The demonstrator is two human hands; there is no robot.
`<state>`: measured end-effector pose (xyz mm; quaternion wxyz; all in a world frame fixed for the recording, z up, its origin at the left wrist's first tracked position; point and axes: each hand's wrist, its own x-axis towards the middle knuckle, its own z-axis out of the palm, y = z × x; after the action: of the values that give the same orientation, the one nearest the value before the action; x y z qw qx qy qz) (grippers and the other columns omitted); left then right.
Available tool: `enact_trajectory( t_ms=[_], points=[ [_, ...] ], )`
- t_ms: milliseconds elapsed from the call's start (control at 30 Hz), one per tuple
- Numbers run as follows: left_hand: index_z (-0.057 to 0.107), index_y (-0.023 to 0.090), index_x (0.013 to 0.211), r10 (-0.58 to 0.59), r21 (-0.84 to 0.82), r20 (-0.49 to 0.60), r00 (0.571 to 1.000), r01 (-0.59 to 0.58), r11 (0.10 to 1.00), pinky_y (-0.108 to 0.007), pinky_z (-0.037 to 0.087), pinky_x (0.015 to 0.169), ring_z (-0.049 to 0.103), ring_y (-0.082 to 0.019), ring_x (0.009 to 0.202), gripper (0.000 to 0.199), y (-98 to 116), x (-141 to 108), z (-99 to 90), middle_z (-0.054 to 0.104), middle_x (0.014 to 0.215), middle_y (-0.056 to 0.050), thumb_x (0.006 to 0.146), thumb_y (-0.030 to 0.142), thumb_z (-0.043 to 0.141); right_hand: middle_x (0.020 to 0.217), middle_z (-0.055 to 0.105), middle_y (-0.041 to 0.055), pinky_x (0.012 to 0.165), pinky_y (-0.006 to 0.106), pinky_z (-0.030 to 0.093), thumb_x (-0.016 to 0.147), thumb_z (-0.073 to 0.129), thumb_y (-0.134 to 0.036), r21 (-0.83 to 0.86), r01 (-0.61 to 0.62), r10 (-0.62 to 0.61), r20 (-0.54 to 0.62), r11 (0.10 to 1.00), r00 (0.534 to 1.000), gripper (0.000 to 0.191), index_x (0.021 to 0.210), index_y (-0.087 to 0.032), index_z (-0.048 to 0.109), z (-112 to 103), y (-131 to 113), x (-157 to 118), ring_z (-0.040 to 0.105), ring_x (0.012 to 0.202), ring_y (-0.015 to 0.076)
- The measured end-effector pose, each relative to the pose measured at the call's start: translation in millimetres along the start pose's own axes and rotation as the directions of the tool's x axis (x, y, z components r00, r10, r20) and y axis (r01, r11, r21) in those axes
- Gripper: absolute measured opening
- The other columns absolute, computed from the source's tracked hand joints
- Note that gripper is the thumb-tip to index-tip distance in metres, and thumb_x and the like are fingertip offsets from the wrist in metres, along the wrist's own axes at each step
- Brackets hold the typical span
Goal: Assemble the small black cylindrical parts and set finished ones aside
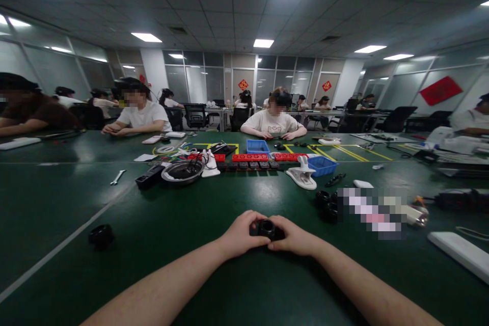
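Between my two hands, low over the green table, is a black part with a round opening (268,225). My left hand (246,233) is closed on its left side, with the thumb along the near edge. My right hand (292,236) grips the other side, and the thumbs nearly meet in front. The fingers hide much of the part, so its exact kind is unclear. A similar black round piece (101,237) lies alone to the left. More black round pieces (324,197) sit together beyond my right hand.
Across the middle stand a steel bowl (182,172), red socket blocks (250,157), a blue bin (322,165) and a white clip base (303,178). A wrench (118,178) lies left; a white slab (460,254) lies right. A person in white (273,121) sits opposite.
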<state>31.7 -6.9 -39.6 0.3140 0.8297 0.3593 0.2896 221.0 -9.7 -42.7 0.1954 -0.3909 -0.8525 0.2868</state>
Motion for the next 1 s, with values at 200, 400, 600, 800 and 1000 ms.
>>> enact_trajectory(
  t_ms=[200,400,600,800,1000],
  points=[
    [0.052,0.02,0.098,0.0,0.005,0.028,1.0,0.0,1.0,-0.024,0.039,0.064,0.046,-0.014,0.072,0.04,0.3,-0.2,-0.8,0.049,0.086,-0.001,0.062,0.034,0.063,0.093,0.054,0.0029,0.075,0.03,0.037,0.063,0.062,-0.029,0.144,-0.016,0.004,0.081,0.99,0.997,0.039,0.099,-0.016,0.054,-9.1,1.1,-0.3,0.048,0.086,0.0198],
    [0.051,0.02,0.1,0.011,-0.012,0.029,1.0,-0.011,1.0,-0.024,0.039,0.065,0.046,-0.013,0.073,0.041,1.5,-1.4,-1.1,0.049,0.087,-0.001,0.063,0.033,0.063,0.095,0.054,0.0028,0.077,0.03,0.036,0.066,0.059,-0.027,0.199,-0.015,-0.009,0.119,0.98,0.993,0.034,0.098,-0.016,0.055,-13.1,-5.7,-1.7,0.048,0.086,0.0188],
    [0.052,0.019,0.098,-0.002,-0.026,0.027,1.0,0.002,1.0,-0.024,0.038,0.065,0.046,-0.014,0.073,0.04,4.7,-2.1,-1.0,0.049,0.087,-0.001,0.062,0.033,0.063,0.087,0.054,0.0013,0.07,0.026,0.037,0.063,0.061,-0.026,0.207,-0.055,0.035,0.097,0.977,0.995,0.03,0.091,-0.015,0.056,-10.2,-1.4,-1.2,0.048,0.079,0.0164],
    [0.053,0.018,0.088,-0.119,-0.01,-0.062,0.991,0.119,0.993,-0.024,0.037,0.061,0.046,-0.014,0.072,0.041,8.7,-3.1,8.1,0.048,0.084,-0.001,0.054,0.035,0.068,0.07,0.051,-0.001,0.053,0.021,0.032,0.053,0.067,-0.038,-0.057,-0.18,0.176,-0.081,0.982,0.981,0.035,0.072,-0.015,0.051,5.3,0.5,1.4,0.045,0.065,0.0136],
    [0.051,0.018,0.082,-0.172,0.066,-0.23,0.958,0.192,0.979,-0.025,0.036,0.062,0.047,-0.016,0.074,0.037,6.6,-2.7,17.6,0.049,0.08,0.0,0.053,0.031,0.069,0.072,0.054,0.0034,0.06,0.027,0.031,0.059,0.06,-0.045,-0.415,-0.326,0.204,-0.312,0.849,0.928,0.032,0.072,-0.017,0.05,23.9,-13.5,3.3,0.048,0.069,0.0189]
  ],
)
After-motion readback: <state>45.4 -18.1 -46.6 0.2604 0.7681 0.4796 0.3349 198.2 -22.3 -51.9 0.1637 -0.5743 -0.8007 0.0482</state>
